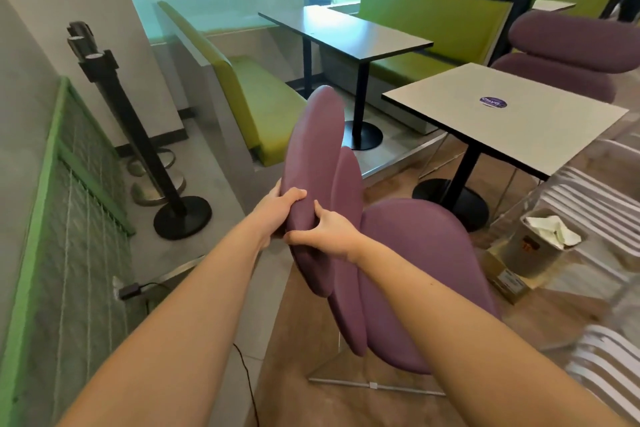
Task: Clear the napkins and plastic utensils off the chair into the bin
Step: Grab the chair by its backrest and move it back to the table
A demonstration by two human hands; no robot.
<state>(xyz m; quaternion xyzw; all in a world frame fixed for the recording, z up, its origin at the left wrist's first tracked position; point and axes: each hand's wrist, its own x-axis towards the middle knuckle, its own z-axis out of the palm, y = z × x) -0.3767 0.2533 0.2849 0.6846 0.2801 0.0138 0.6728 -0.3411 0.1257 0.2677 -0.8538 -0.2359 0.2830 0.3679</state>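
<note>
A purple padded chair [426, 274] stands in front of me, its seat bare. My left hand [277, 210] grips the left edge of the top back cushion [311, 149], thumb over the front. My right hand [329, 234] grips the same cushion just beside it, fingers curled round its edge. To the right, on the floor, a grey bin [530, 253] holds white napkins [554, 229].
A white square table [502, 118] on a black pedestal stands beyond the chair. Green benches [259, 100] flank a dark table [346, 31]. Black barrier posts [138, 139] stand at left, a cardboard box [505, 282] lies by the bin, a cable [249, 385] crosses the floor.
</note>
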